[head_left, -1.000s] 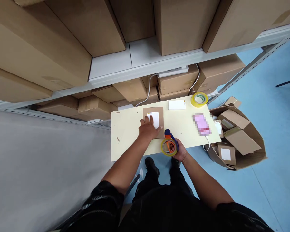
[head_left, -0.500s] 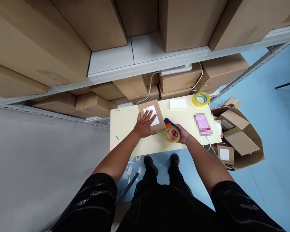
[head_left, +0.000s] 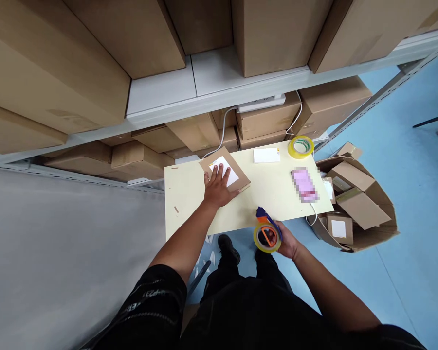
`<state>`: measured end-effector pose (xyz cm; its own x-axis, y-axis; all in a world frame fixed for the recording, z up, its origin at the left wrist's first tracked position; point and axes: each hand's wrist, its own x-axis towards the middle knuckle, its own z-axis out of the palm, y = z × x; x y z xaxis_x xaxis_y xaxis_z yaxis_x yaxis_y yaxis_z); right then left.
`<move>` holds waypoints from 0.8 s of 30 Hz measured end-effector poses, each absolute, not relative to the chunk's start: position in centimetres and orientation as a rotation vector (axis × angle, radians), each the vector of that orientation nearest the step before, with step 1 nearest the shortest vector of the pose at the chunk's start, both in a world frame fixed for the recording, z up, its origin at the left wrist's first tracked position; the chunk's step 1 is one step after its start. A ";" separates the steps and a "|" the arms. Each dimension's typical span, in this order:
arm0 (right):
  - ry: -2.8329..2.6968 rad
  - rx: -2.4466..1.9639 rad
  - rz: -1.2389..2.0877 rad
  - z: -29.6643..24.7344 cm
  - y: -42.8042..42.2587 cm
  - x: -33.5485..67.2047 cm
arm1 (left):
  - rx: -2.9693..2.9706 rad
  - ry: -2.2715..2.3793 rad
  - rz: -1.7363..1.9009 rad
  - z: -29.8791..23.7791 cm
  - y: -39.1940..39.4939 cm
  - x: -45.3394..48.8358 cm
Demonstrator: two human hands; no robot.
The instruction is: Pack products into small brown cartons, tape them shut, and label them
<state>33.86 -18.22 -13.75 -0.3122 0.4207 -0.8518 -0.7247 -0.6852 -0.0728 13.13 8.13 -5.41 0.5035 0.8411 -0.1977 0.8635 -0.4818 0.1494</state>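
My left hand [head_left: 218, 188] lies spread and flat on a small cardboard box [head_left: 241, 173], its fingers over the white label [head_left: 230, 166] on top. The box sits at an angle on the cream tabletop [head_left: 190, 214]. Past the table's front edge, my right hand [head_left: 285, 240] grips a blue and orange tape dispenser [head_left: 263, 215] loaded with a roll of yellowish tape [head_left: 258, 240]. The dispenser is apart from the box.
A spare tape roll [head_left: 291, 151], a stack of white labels [head_left: 266, 155] and a pixelated pink phone-like object [head_left: 304, 184] lie on the table. To the right stands a large carton [head_left: 385, 233] of small boxes. A shelf [head_left: 219, 97] with cartons overhangs the back.
My right hand has drawn the tape dispenser away from the box, toward my body. The box has turned slightly under my left hand, which stays on it.
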 end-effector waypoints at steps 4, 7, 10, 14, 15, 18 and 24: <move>0.520 -1.106 2.078 -13.7 -19.5 29.4 | 2.334 1.690 -0.121 -5.7 6.3 15.7; 0.569 -1.053 2.034 -13.4 -16.5 25.8 | 2.191 1.840 -0.113 -5.9 5.1 17.6; 0.581 -1.049 2.022 -13.3 -13.4 23.3 | 2.143 1.877 -0.138 -5.4 5.0 18.2; 0.564 -1.047 1.940 -13.4 -12.2 22.7 | 2.213 1.712 -0.293 -3.1 6.5 16.1; 0.566 -1.056 1.917 -13.3 -12.1 23.0 | 2.248 1.656 -0.351 -2.4 6.7 15.1; 0.575 -1.074 1.888 -12.9 -11.2 25.3 | 2.367 1.532 -0.493 -0.7 6.6 11.8; 0.407 -1.084 2.012 -11.2 -5.7 32.1 | 2.570 1.426 -0.375 -1.9 5.3 7.2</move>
<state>32.13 -5.69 -11.17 -0.3156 0.4962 -0.8088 -0.7714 -0.6306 -0.0859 7.16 5.30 -1.90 0.5084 0.8058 -0.3037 0.8509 -0.5243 0.0333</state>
